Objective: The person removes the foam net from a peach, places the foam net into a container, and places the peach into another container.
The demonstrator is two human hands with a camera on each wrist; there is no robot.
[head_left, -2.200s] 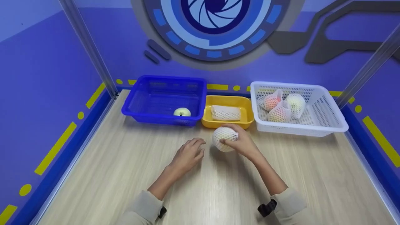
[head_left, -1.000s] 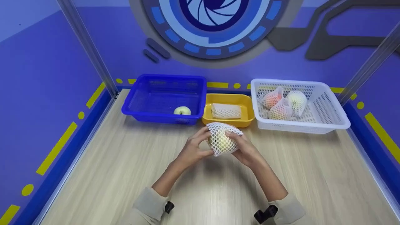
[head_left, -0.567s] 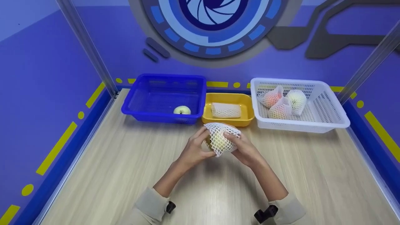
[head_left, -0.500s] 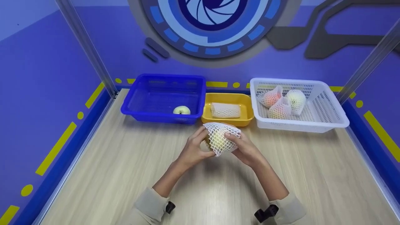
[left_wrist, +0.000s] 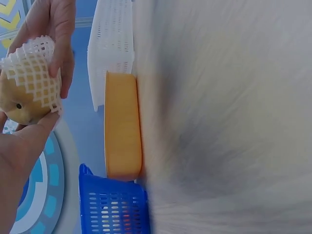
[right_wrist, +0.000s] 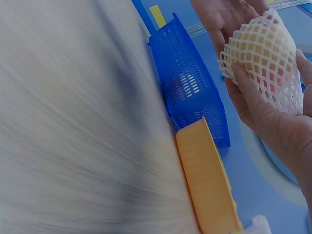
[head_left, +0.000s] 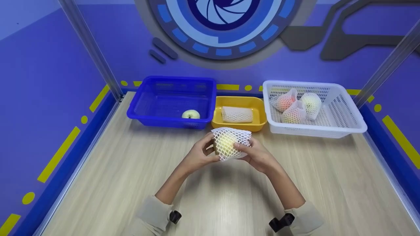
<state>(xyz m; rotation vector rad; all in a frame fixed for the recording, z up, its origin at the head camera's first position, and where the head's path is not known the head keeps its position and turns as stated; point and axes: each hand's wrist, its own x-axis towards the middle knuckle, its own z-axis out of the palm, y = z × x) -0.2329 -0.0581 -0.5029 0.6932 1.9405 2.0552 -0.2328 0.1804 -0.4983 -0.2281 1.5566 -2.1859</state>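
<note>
A round pale yellow fruit (left_wrist: 19, 100), apple-like with a small dark dimple, is partly wrapped in a white foam fruit net (head_left: 242, 135). Both hands hold it above the table, in front of the yellow bin. My right hand (head_left: 259, 155) grips its right side, thumb pressing the net on the near face and fingers behind. My left hand (head_left: 199, 153) holds the left side at the net's open edge, thumb below and fingers above. Seen from the left wrist, the fruit's dimpled end sticks out bare from the net; the right wrist view shows a reddish patch through the mesh.
A blue basket (head_left: 157, 122) at the back left holds one pale green apple (head_left: 191, 114). The yellow bin (head_left: 259, 113) beside it contains flat foam nets (head_left: 237, 114). To the right, a white basket (head_left: 344, 127) holds several netted fruits (head_left: 294, 113). Walls stand behind and at both sides.
At first the right hand alone held the netted fruit while the left hovered beside it. The left hand has since taken hold of the left side, and the fruit has shifted slightly left.
</note>
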